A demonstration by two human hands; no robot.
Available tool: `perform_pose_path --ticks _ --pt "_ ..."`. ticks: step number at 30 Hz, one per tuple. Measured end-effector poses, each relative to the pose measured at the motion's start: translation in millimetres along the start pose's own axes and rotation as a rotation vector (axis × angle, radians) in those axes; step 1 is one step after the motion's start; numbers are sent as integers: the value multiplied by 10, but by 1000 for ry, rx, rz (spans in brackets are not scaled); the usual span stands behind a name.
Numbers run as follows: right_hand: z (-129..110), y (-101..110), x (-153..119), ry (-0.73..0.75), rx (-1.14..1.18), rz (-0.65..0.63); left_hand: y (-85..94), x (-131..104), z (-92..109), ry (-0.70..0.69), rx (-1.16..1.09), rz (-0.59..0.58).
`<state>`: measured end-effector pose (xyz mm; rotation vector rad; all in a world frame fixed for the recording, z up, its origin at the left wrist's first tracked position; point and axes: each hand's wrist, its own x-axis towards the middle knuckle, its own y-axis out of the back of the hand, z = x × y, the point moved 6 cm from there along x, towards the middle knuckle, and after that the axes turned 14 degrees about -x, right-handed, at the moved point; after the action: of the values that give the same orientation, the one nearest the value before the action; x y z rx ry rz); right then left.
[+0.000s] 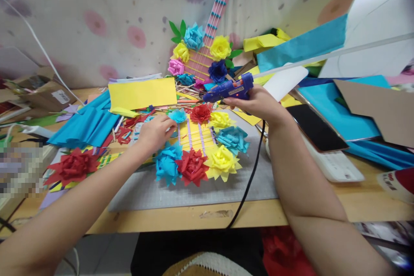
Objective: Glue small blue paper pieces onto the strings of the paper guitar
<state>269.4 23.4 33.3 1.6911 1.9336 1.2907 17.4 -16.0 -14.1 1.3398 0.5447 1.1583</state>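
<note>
My right hand [257, 102] is wrapped round a dark blue hot glue gun [231, 89], held up in the air with its nozzle pointing left. A small orange-red light shows on the gun's side, and a black cord hangs down from it. Below lies a yellow paper guitar [194, 134] with purple strips, ringed by paper flowers. My left hand [158, 133] is at its left side, fingers pinched together beside a small light blue flower [177, 115]; what they grip is hidden. Along the guitar's near edge are a blue flower [168, 164], a red flower [192, 167] and a yellow flower [223, 161].
A grey cutting mat [207, 196] lies under the guitar. Behind it a pink paper guitar [215, 21] leans on the wall. Blue crepe paper [82, 123] and a yellow sheet [142, 94] lie left. To the right are a phone [318, 127] and a paper cup [396, 184].
</note>
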Motion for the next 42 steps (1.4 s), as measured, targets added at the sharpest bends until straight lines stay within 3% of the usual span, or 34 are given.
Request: perform_pose_path --ticks 5,12,21,34,42 --pt "-3 17 -11 -13 18 7 -33 75 -42 -29 -4 14" --pt "6 29 -3 -12 39 -16 -58 127 32 -106 87 -68" --pt "15 35 -7 -33 24 2 -90 134 -79 -166 98 7" --pt "12 28 -1 -18 16 4 -78 126 -75 -144 53 77" --pt "12 42 -3 -24 8 18 -108 163 -66 -201 26 145"
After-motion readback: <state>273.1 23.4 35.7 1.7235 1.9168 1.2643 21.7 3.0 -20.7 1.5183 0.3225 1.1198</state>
